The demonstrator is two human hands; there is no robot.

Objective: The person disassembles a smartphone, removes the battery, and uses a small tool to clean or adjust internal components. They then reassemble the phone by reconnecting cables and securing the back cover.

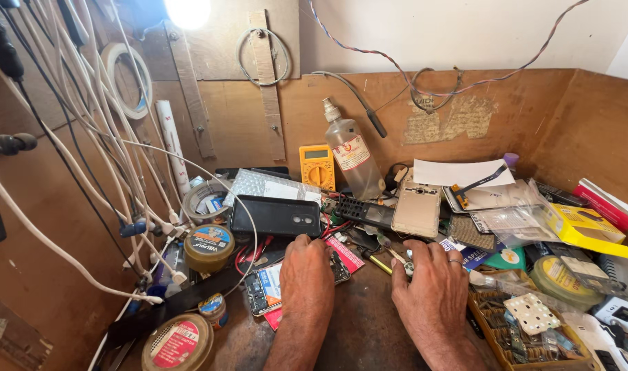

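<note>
At the bench centre, both hands rest palm-down on the worn wooden top [358, 330]. Left hand [305, 271]: fingers together, tips curled down onto an opened phone [267, 292] lying flat with its circuit board showing. Reads as pinning it so it doesn't slide; nothing pinched. Right hand [431, 278]: fingers slightly spread, ring on one, index tip touching a small round metal part [409, 268] beside a yellow-handled tool [380, 263]. No visible grip there either.

Black phone back cover [276, 216] sits just beyond the left fingertips, camera side up, parked within reach. Gold phone shell [417, 209] lies beyond the right hand. Yellow multimeter [317, 167] and clear liquid bottle [354, 159] lean on the back wall, off the work patch. Flux tin [209, 247] sits left, under the hanging white cables [87, 137]. Parts tray [516, 330] is at the right wrist, handy for spares.
</note>
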